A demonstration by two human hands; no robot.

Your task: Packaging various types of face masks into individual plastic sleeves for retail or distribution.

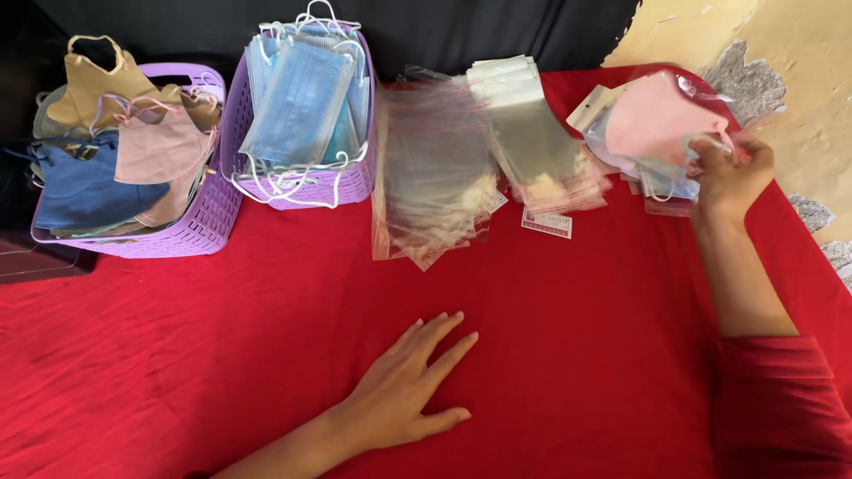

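Head view: right hand (729, 170) pinching edge of bagged pink mask (661, 120), held atop pile of packed masks (652, 182) at far right of counter (550, 355). Left hand (410, 381) flat on red cloth, fingers spread, holding nothing. Two stacks of clear sleeves (479, 160) in middle. Two purple baskets (209, 213) far left: one with coloured masks, one with blue masks.

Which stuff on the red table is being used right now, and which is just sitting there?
In use:
- right hand gripping the bagged pink mask
- pile of bagged masks beneath it

Just sitting:
- left hand, flat on the red cloth
- clear bag stacks
- basket of blue masks
- basket of coloured masks
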